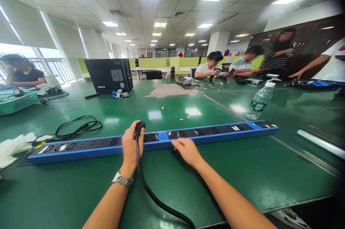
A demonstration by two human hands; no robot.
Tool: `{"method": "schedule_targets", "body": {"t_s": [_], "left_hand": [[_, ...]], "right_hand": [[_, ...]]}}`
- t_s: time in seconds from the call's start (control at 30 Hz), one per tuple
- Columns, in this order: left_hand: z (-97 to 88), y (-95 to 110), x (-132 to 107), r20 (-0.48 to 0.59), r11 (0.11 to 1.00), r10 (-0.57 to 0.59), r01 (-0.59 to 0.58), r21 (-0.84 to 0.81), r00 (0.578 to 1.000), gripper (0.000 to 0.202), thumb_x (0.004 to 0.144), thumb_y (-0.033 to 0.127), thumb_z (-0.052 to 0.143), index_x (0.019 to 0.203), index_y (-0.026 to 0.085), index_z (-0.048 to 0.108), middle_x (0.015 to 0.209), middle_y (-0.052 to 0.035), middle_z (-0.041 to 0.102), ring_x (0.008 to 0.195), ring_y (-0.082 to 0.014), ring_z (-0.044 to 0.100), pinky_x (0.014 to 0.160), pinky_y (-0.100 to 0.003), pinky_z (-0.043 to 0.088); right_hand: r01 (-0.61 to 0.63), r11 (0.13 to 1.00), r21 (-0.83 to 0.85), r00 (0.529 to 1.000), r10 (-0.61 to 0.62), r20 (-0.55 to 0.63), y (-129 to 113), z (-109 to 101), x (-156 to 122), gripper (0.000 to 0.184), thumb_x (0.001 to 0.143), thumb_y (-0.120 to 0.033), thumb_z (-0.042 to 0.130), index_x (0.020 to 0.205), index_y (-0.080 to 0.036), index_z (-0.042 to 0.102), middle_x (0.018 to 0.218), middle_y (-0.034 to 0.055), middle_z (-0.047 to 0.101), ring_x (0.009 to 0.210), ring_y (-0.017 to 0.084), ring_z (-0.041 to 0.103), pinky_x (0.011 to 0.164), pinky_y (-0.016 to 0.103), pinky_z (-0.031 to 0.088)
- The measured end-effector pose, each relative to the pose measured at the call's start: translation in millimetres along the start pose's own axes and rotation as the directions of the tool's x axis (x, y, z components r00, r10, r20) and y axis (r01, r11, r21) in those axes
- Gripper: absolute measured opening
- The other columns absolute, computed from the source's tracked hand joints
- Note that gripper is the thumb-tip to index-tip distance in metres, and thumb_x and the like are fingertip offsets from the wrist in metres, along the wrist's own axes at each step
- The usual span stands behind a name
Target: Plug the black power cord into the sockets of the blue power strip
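Note:
A long blue-and-black power strip (194,143) lies across the green table, with rows of sockets facing up. My left hand (129,148) is closed around a black plug (140,127), held upright over the left-middle part of the strip. From this plug a thick black power cord (153,195) runs down over the table towards me. My right hand (185,150) has its fingers curled in, thumb and forefinger at the strip's front edge, right of the blue socket (162,136). Nothing shows in its fingers.
Behind the strip's right end stands a plastic water bottle (260,101). A coiled black cable (81,128) and white tissue (13,146) lie left. Farther back are a black computer case (109,75) and a green basket (20,103). Several people sit or stand around the table.

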State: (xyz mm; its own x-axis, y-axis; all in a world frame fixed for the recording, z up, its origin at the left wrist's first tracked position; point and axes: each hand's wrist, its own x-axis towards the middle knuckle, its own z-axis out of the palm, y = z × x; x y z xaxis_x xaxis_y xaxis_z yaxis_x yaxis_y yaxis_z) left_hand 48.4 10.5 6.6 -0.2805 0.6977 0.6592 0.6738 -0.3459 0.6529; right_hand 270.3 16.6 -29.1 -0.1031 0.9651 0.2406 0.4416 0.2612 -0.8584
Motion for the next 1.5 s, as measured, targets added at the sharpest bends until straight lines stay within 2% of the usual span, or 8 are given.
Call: {"method": "schedule_targets", "body": {"t_s": [0.13,0.23,0.57,0.8,1.03,1.23,1.3,1.5], "left_hand": [[-36.9,-35,3,0.115,0.986,-0.010,-0.010,0.167,0.993,0.041,0.089,0.046,0.047,0.117,0.020,0.062,0.097,-0.0085,0.071,0.088,-0.0226,0.064,0.083,-0.034,0.050],[-45.7,-47,4,0.187,0.972,-0.007,-0.036,0.230,0.982,0.041,0.087,0.046,0.047,0.115,0.020,0.063,0.092,-0.0077,0.072,0.083,-0.0216,0.065,0.080,-0.033,0.051],[-52.2,-40,19,0.433,0.973,0.056,-0.147,0.179,0.900,0.040,0.085,0.045,0.046,0.112,0.023,0.065,0.096,-0.0059,0.072,0.087,-0.0216,0.065,0.081,-0.032,0.050],[-56.5,-38,29,0.551,0.978,0.025,-0.134,0.160,0.834,0.038,0.083,0.045,0.050,0.110,0.025,0.067,0.100,-0.0049,0.073,0.091,-0.0226,0.065,0.084,-0.033,0.050],[-50.9,-42,20,0.485,0.982,0.040,-0.124,0.143,0.873,0.037,0.081,0.043,0.054,0.109,0.024,0.068,0.102,-0.0059,0.073,0.096,-0.0236,0.064,0.089,-0.036,0.049],[-42.0,-33,12,0.305,0.992,-0.070,0.099,-0.081,0.950,0.043,0.079,0.049,0.058,0.110,0.019,0.063,0.098,-0.0051,0.073,0.091,-0.0216,0.067,0.087,-0.034,0.051],[-32.2,-21,9,0.285,0.987,-0.060,0.099,-0.125,0.957,0.044,0.080,0.049,0.059,0.112,0.019,0.062,0.098,-0.0046,0.072,0.090,-0.0205,0.067,0.086,-0.032,0.052],[17.5,11,-5,0.401,0.995,0.062,-0.026,-0.096,0.914,0.035,0.088,0.042,0.051,0.114,0.021,0.061,0.097,-0.0057,0.072,0.085,-0.0185,0.067,0.081,-0.031,0.052]], "right_hand": [[0.001,1.000,-0.021,1.000,-0.001,0.014,-5,0,-1,0.043,0.080,-0.052,0.048,0.053,-0.018,0.054,0.048,-0.0034,0.041,0.052,0.012,0.039,0.054,0.025,0.029],[0.004,1.000,-0.028,1.000,-0.003,0.013,-5,1,-1,0.043,0.080,-0.052,0.048,0.053,-0.018,0.054,0.048,-0.0034,0.041,0.051,0.012,0.039,0.053,0.025,0.029],[-0.005,0.999,-0.033,1.000,0.006,0.019,-7,1,-2,0.042,0.080,-0.051,0.048,0.052,-0.019,0.051,0.048,-0.0034,0.043,0.051,0.012,0.040,0.054,0.025,0.029],[-0.013,0.999,-0.035,1.000,0.013,0.016,-7,3,-2,0.042,0.080,-0.050,0.049,0.052,-0.019,0.051,0.047,-0.0042,0.041,0.051,0.012,0.039,0.053,0.025,0.029],[-0.003,0.998,-0.063,1.000,0.003,0.007,-10,3,-2,0.041,0.081,-0.047,0.049,0.052,-0.019,0.051,0.048,-0.0038,0.044,0.051,0.012,0.041,0.054,0.024,0.029],[-0.007,0.999,-0.053,1.000,0.008,0.012,-8,4,-1,0.041,0.081,-0.047,0.050,0.052,-0.019,0.053,0.048,-0.0030,0.048,0.051,0.012,0.043,0.053,0.024,0.030],[-0.011,0.998,-0.059,1.000,0.011,0.013,-7,4,-1,0.040,0.081,-0.047,0.050,0.052,-0.019,0.053,0.048,-0.0031,0.047,0.051,0.012,0.043,0.054,0.024,0.030],[-0.002,0.999,-0.045,1.000,0.003,0.008,-5,4,0,0.040,0.082,-0.045,0.050,0.052,-0.018,0.052,0.050,-0.0027,0.050,0.052,0.012,0.044,0.054,0.024,0.031]]}}
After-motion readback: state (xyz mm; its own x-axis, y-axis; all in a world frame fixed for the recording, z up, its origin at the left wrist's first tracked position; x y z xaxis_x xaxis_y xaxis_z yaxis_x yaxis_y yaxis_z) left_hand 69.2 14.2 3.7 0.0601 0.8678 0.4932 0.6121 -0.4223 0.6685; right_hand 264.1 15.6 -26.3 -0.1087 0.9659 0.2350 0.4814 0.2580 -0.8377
